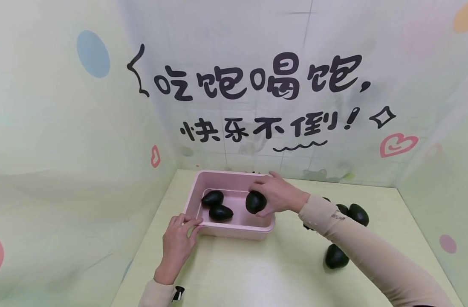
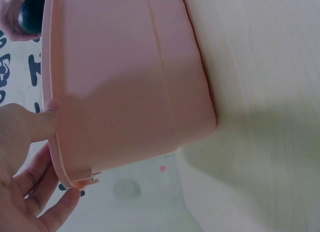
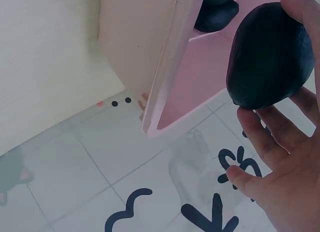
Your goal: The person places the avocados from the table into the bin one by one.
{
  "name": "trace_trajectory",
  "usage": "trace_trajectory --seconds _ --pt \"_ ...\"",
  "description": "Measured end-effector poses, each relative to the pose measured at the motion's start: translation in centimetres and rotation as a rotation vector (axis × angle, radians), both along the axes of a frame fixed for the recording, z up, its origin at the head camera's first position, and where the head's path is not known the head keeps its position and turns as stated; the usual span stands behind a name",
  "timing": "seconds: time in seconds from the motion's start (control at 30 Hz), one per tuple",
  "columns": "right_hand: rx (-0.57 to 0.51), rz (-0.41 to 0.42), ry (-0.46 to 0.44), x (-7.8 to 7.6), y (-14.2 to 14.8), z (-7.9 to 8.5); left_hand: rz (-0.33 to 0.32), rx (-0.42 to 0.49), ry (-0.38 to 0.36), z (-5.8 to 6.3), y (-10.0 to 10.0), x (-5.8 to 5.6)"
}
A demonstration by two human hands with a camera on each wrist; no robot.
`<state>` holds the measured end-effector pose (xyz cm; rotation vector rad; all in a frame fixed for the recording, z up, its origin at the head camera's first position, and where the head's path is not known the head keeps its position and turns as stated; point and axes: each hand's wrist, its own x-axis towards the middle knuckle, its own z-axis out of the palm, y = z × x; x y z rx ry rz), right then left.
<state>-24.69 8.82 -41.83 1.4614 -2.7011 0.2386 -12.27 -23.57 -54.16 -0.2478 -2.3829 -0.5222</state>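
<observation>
A pink plastic bin (image 1: 234, 232) stands on the table with two dark green avocados, one (image 1: 212, 198) behind the other (image 1: 221, 212), lying in its left part. My left hand (image 1: 179, 241) holds the bin's near left corner. The thumb (image 2: 46, 121) presses the outer wall just under the rim, and the fingers reach round the corner. Over the right part of the bin, my right hand (image 1: 278, 194) grips an avocado (image 3: 270, 54) between thumb and fingers. That avocado is held above the bin's floor.
To the right of the bin, several more avocados (image 1: 358, 214) lie on the table (image 1: 257, 273), partly hidden by the right sleeve (image 1: 356, 243). One avocado (image 1: 336, 256) lies nearer the front. A printed curtain (image 1: 249, 34) hangs behind the table and along both sides.
</observation>
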Motion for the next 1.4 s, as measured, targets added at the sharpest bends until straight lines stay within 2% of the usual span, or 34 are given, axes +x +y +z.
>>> trace_trajectory --seconds 0.23,0.8,1.2,1.4 --pt "0.049 0.007 -0.001 0.1 -0.7 -0.1 0.000 -0.002 0.000 0.0 0.0 -0.1" --pt "0.049 0.010 -0.023 0.2 -0.9 -0.5 0.002 0.000 -0.015 0.2 0.1 0.0" --pt "0.124 -0.009 -0.030 -0.2 -0.9 0.9 -0.002 -0.001 -0.007 0.1 0.1 0.0" --pt "0.095 -0.010 -0.044 -0.2 -0.6 1.0 -0.005 0.001 0.000 0.1 0.1 0.0"
